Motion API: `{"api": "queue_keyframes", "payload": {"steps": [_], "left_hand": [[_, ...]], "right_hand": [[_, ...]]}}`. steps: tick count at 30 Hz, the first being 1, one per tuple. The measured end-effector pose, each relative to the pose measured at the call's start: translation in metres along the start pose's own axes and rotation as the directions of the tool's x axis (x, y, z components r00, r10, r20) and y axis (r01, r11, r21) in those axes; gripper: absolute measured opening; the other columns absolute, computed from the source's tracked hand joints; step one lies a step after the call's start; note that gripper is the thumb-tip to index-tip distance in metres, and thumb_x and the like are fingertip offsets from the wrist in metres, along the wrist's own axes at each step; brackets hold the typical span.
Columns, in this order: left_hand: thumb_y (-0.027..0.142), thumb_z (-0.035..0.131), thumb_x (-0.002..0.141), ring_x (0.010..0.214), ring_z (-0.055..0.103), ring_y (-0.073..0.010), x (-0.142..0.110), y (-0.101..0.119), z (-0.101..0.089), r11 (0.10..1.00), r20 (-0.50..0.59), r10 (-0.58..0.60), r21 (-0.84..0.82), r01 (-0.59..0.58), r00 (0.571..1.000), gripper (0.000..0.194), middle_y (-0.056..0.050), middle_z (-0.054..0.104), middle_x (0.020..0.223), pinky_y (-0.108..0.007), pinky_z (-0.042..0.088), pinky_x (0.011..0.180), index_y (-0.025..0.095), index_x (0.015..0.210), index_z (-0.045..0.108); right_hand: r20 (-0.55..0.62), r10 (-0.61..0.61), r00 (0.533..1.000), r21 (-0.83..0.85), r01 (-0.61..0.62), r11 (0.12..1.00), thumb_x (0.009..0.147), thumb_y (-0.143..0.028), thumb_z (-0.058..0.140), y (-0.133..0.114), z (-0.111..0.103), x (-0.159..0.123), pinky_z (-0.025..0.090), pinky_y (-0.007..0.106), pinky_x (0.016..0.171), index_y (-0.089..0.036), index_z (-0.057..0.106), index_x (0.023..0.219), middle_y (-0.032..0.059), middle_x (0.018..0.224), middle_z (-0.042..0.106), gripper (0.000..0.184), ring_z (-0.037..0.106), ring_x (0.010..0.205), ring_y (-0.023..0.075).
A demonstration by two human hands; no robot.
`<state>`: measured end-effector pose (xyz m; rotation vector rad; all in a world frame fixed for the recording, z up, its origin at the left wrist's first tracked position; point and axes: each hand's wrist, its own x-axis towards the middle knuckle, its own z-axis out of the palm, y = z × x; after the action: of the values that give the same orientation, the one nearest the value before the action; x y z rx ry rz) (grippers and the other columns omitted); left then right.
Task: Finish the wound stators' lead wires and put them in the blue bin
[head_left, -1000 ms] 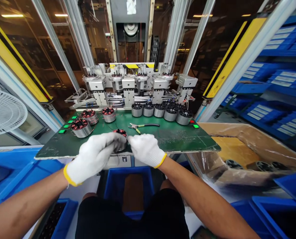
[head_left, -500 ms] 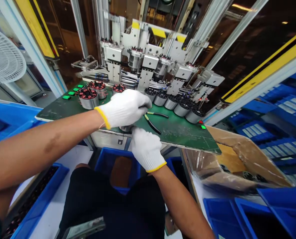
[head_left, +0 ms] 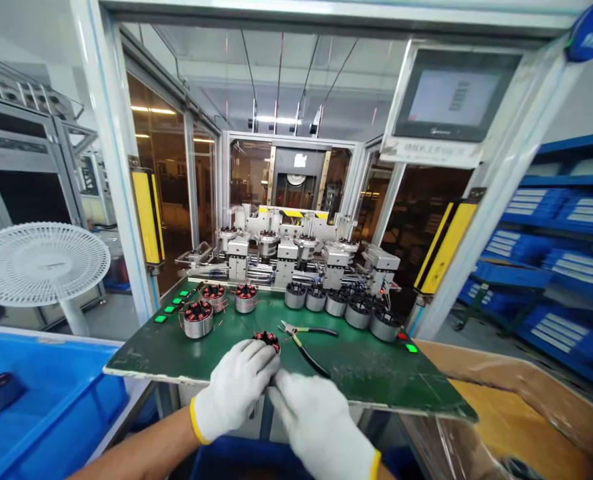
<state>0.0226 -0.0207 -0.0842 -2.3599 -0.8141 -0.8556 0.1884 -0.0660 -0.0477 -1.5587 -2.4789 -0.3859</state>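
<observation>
A wound motor stator (head_left: pixel 267 338) with black-and-red coils on top stands near the front edge of the green tabletop (head_left: pixel 146 353). My left hand (head_left: pixel 239 383), in a white knit glove with a yellow cuff, has its fingers curled round that stator's near left side. Close by on the right is my gloved right hand (head_left: pixel 321 423), with its fingers bent together at the stator's near side; what they grip is hidden. Just beyond lie cutting pliers (head_left: pixel 301 343), jaws pointing away and handles apart, touched by neither hand.
Wound stators (head_left: pixel 198 320) stand at the back left, and several grey stator cores (head_left: pixel 359 312) line the back right. Behind them is a winding machine (head_left: pixel 286 257). Green buttons (head_left: pixel 169 309) sit on the left edge, a green button (head_left: pixel 411 348) on the right. A blue bin (head_left: pixel 71 400) is at left.
My view has tilted up. My left hand has come back from over the pliers' jaws to the near stator, uncovering the pliers. My right hand stays by the stator.
</observation>
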Motion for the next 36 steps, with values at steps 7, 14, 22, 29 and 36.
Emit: {"api": "queue_keyframes", "payload": {"steps": [7,14,22,29,36], "left_hand": [[0.018,0.040,0.089,0.096,0.059,-0.0227,-0.004,-0.002,0.002,0.995,-0.059,-0.042,-0.093,0.037,0.997,0.030,-0.009,0.068,0.105,-0.039,0.048,0.082,0.016,0.107,0.063],[0.035,0.056,0.084,0.077,0.059,-0.0196,0.032,-0.009,-0.017,0.945,0.292,-0.253,-0.128,0.300,0.922,0.014,0.001,0.066,0.085,-0.032,0.044,0.066,0.031,0.088,0.069],[0.027,0.047,0.088,0.080,0.056,-0.0197,0.028,-0.016,-0.032,0.981,0.395,-0.100,-0.112,0.156,0.913,0.027,-0.002,0.062,0.094,-0.032,0.042,0.068,0.031,0.111,0.060],[0.026,0.042,0.091,0.097,0.056,-0.0238,-0.001,-0.012,0.000,0.989,0.209,-0.058,-0.120,0.084,0.976,0.030,-0.010,0.063,0.109,-0.039,0.042,0.083,0.020,0.116,0.057],[0.035,0.047,0.089,0.074,0.057,-0.0208,0.034,-0.015,-0.029,0.978,0.372,-0.118,-0.119,0.173,0.921,0.024,-0.004,0.063,0.082,-0.035,0.042,0.066,0.029,0.086,0.070]], "right_hand": [[0.096,-0.179,0.979,-0.230,0.196,0.953,0.078,-0.008,0.051,0.048,-0.019,0.029,0.042,0.029,0.060,-0.020,0.058,0.101,0.0079,0.087,0.065,0.027,0.063,0.074,0.0227],[0.084,-0.195,0.977,0.145,0.182,0.973,0.087,-0.013,0.041,0.011,0.039,0.013,0.036,0.029,0.060,-0.015,0.061,0.083,0.0086,0.077,0.064,0.021,0.059,0.070,0.0219],[0.119,0.102,0.988,0.648,-0.156,0.745,0.089,-0.017,0.036,0.075,-0.017,0.012,0.043,0.024,0.055,-0.018,0.064,0.103,0.0020,0.077,0.066,0.031,0.056,0.056,0.0132],[0.110,-0.165,0.980,0.048,0.160,0.986,0.089,-0.026,0.049,0.040,-0.033,0.025,0.047,0.032,0.063,-0.020,0.059,0.109,0.0075,0.083,0.067,0.023,0.064,0.073,0.0241],[0.141,-0.122,0.982,0.078,0.112,0.991,0.089,-0.024,0.049,0.035,0.003,0.025,0.043,0.029,0.059,-0.016,0.064,0.081,0.0076,0.071,0.067,0.018,0.065,0.067,0.0242]]}}
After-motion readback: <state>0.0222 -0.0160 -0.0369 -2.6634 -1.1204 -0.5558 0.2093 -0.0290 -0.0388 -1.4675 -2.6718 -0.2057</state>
